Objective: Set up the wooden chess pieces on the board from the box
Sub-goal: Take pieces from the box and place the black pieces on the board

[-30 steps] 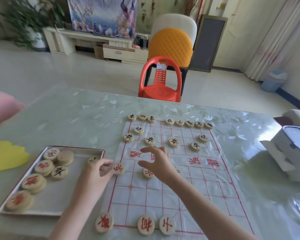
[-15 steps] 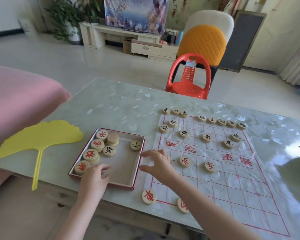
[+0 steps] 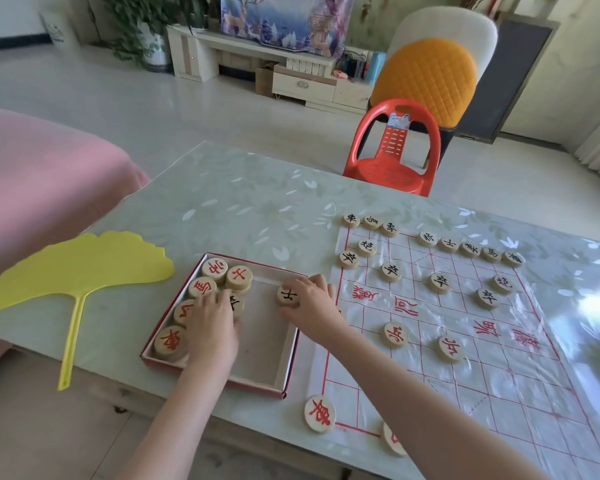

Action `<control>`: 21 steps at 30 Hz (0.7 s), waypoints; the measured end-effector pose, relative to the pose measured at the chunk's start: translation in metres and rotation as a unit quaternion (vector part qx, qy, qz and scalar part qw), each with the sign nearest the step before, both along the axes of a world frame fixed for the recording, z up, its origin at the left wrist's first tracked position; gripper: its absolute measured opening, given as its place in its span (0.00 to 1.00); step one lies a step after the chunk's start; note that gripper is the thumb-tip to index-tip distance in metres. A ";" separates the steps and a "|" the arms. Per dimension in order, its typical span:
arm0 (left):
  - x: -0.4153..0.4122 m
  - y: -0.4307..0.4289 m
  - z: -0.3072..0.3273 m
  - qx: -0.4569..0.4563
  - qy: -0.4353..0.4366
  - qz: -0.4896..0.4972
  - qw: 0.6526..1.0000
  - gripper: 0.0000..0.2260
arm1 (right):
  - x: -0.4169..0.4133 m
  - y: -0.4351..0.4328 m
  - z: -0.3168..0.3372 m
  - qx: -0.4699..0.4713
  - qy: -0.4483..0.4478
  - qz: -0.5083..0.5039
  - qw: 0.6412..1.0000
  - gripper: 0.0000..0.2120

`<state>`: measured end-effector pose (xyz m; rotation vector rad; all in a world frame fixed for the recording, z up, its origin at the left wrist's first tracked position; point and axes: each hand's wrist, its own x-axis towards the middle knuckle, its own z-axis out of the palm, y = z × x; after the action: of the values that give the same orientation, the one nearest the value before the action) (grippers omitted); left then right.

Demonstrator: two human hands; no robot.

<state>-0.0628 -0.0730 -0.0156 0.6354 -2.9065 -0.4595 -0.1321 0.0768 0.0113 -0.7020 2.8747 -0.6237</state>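
Black-marked piece (image 3: 288, 295) under right grip (image 3: 312, 303), in box (image 3: 257, 375)

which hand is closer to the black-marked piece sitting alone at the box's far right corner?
Right. The right hand has its fingers on that black-marked piece; the left hand is apart from it, over the stacked pieces at the left of the box.

box (image 3: 219, 377) left of board (image 3: 471, 344), fan (image 3: 84, 265) leftmost
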 end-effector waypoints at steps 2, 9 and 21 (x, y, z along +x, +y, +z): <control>-0.007 0.001 -0.005 -0.047 -0.009 0.007 0.999 0.22 | -0.009 -0.007 -0.006 0.050 0.018 0.013 0.998 0.19; -0.013 0.003 -0.009 -0.041 0.000 0.012 0.999 0.18 | -0.023 -0.014 -0.030 0.163 0.109 0.045 0.980 0.14; -0.024 0.051 0.045 0.140 0.147 -0.038 0.978 0.17 | -0.039 0.057 0.019 -0.102 0.054 -0.070 0.991 0.23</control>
<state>-0.0873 -0.0224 0.0298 0.4430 -2.6122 -0.9016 -0.1713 0.1335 0.0307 -0.5762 3.0087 -0.9361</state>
